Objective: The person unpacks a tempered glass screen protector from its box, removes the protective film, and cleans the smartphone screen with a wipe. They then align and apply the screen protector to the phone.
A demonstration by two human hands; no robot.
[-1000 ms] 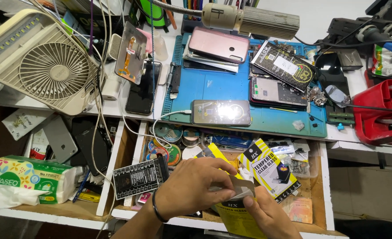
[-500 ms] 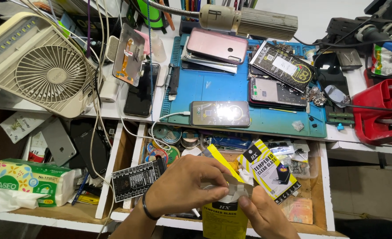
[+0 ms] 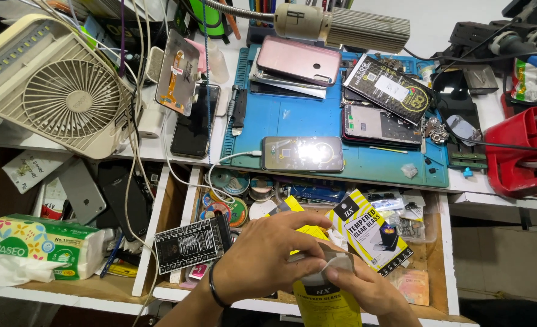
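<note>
Over the open drawer, my left hand (image 3: 262,260) and my right hand (image 3: 365,290) together pinch a small grey-white sachet (image 3: 335,264) by its edges. Directly beneath it lies a yellow-and-black screen-protector package (image 3: 326,300), and a second such package (image 3: 368,233) rests tilted in the drawer to the right. A phone (image 3: 302,154) with a lit screen lies on the blue work mat (image 3: 280,118), a white cable plugged into its left end.
A beige desk fan (image 3: 62,91) stands at left. A black printed board (image 3: 189,245) and solder reels (image 3: 232,181) sit in the drawer. Several phones and parts (image 3: 380,124) cover the mat. A tissue pack (image 3: 35,245) lies far left, a red holder (image 3: 520,151) far right.
Both hands have shifted slightly lower and to the right while working the sachet between the fingers; the yellow package under them sits a little more to the right.
</note>
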